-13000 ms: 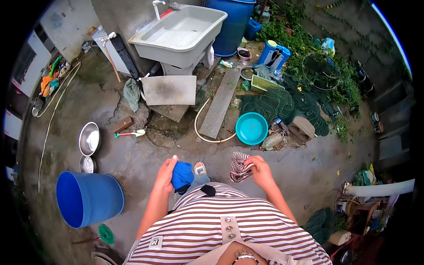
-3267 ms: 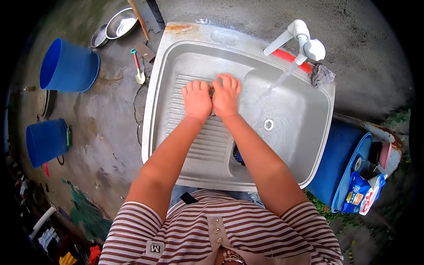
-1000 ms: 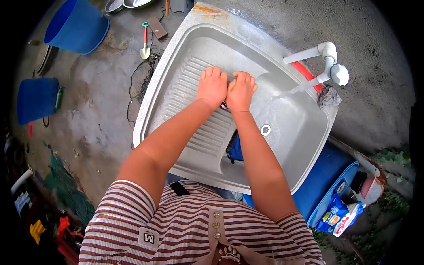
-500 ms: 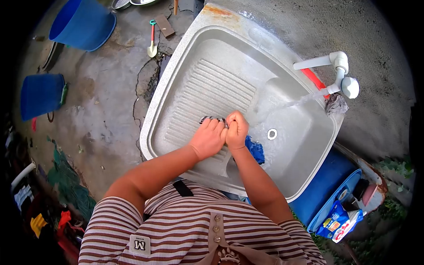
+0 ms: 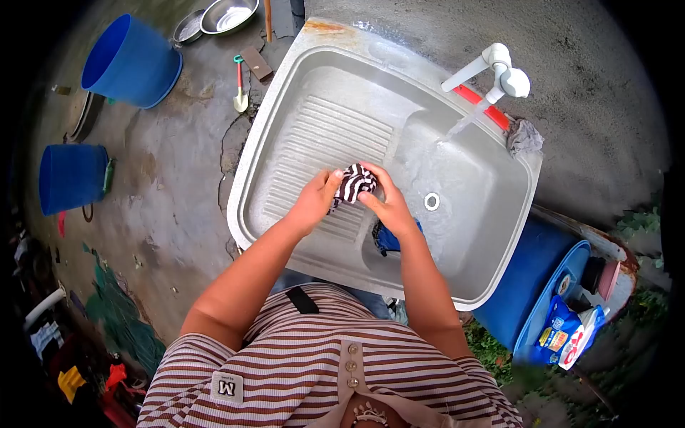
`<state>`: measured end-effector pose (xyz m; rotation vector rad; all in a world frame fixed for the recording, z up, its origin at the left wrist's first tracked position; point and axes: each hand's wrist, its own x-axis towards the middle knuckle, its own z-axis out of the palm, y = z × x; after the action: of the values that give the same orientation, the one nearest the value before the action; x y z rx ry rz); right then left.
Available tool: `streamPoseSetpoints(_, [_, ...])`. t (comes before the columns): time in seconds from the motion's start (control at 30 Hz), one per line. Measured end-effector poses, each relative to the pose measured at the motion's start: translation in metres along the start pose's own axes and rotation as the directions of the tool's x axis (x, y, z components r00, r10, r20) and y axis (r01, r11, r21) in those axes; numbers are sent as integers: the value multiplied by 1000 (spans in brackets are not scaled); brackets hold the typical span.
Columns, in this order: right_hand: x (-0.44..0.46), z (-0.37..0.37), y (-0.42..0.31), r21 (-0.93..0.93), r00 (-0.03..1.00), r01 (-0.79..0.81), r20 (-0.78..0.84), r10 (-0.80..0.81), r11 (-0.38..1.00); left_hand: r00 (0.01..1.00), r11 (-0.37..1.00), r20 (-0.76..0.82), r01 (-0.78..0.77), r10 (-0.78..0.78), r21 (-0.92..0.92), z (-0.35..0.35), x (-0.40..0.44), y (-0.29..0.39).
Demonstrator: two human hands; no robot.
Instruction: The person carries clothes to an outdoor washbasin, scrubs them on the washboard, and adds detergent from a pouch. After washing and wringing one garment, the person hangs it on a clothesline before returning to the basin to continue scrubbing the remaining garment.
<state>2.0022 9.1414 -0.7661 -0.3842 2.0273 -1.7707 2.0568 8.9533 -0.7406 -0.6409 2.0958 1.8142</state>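
Note:
Bunched between my two hands is a wet striped cloth [image 5: 354, 183], dark and white, held above the ribbed washboard part of the grey sink [image 5: 285, 78]. My left hand [image 5: 315, 199] grips its left side, thumb on top. My right hand [image 5: 389, 202] wraps round its right side, with the thumb pressed on the front. A blue cloth [image 5: 389, 237] lies in the basin beside my right forearm, which partly hides it. Water runs from the white tap [image 5: 499, 68] into the basin, near the white drain ring [image 5: 432, 201].
A blue barrel [image 5: 514, 278] stands right of the sink, with a blue and white detergent bag [image 5: 560, 332] on it. Blue tubs [image 5: 135, 68], metal bowls [image 5: 227, 16], a toy shovel [image 5: 240, 89] and a brick [image 5: 256, 63] are on the ground at left.
The striped cloth was pressed on the washboard under both closed hands; now it is lifted and shows as a ball between them. My fingers have loosened somewhat. The view has turned slightly.

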Motion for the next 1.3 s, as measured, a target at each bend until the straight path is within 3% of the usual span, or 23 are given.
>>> streamPoseSetpoints(0.03, [-16,-4,-1,-230,999,41,35,-34,972,990,921,61,139,-126,-363,-3,-3,0])
streamPoseSetpoints(0.07, [-29,-11,3,-230,999,33,9,-32,973,962,891,226,234,-154,-390,-9,-1,-8])
streamPoseSetpoints(0.17, [-73,-31,16,80,963,-251,-83,257,965,931,915,365,169,-26,-367,10,-7,15])
streamPoseSetpoints(0.23, [-91,-43,0,686,880,-151,-235,413,712,917,926,397,180,-36,-332,29,4,31])
streamPoseSetpoints(0.4, [-126,-97,13,709,750,145,-533,391,690,964,958,262,110,-38,-264,103,38,35])
streamPoseSetpoints(0.43, [-127,-108,13,674,649,118,-608,457,729,981,970,195,46,1,-238,117,40,42])
streamPoseSetpoints(0.47, [-133,-136,38,468,611,-235,-611,504,852,987,972,147,90,-58,-216,128,39,48])
streamPoseSetpoints(0.5, [-143,-166,72,194,559,-561,-627,542,805,985,974,162,93,-60,-209,136,42,45])
streamPoseSetpoints(0.53, [-151,-184,90,203,549,-561,-634,544,803,992,983,110,77,-59,-169,143,48,39])
streamPoseSetpoints(0.6, [-160,-213,122,-404,568,-740,-803,179,538,978,990,170,130,-119,-57,140,51,44])
streamPoseSetpoints(0.7, [-154,-254,179,-233,416,-735,-896,153,637,885,971,419,239,-205,-29,127,61,8])
streamPoseSetpoints(0.8, [-106,-209,201,-141,338,-664,-932,127,734,836,911,424,408,-350,-53,130,51,2])
streamPoseSetpoints(0.83, [-91,-188,212,-321,567,-659,-807,169,680,835,912,422,408,-353,-45,135,51,6])
streamPoseSetpoints(0.87, [-70,-157,189,-131,514,-677,-788,338,725,811,850,379,516,-445,-108,144,50,12])
streamPoseSetpoints(0.9, [-57,-139,198,276,532,-451,-680,504,849,776,774,342,608,-531,-177,149,52,18])
streamPoseSetpoints(0.93, [-44,-116,154,67,635,-461,-672,381,885,778,777,340,605,-529,-176,152,59,24])
streamPoseSetpoints(0.97, [-40,-94,122,-330,744,-385,-663,79,862,716,657,366,695,-595,-292,155,68,30])
streamPoseSetpoints(1.0, [-38,-72,81,-340,757,-260,-652,-27,904,647,512,403,760,-647,-400,157,78,33])
streamPoseSetpoints(1.03, [-38,-50,41,-417,755,-183,-639,-144,890,676,466,558,736,-481,-490,153,93,15])
streamPoseSetpoints(1.1, [-42,-26,-20,-541,801,0,-503,-324,841,471,417,744,864,-474,-282,135,116,-4])
streamPoseSetpoints(1.17, [-38,-27,-12,-682,740,41,-471,-481,730,474,306,713,880,-516,-363,154,84,33])
streamPoseSetpoints(1.23, [-32,-62,43,-642,729,-126,-577,-368,756,706,527,484,708,-517,-470,170,78,0])
streamPoseSetpoints(1.3, [-30,-100,95,-604,671,-401,-705,-228,689,795,574,532,591,-292,-567,169,65,24])
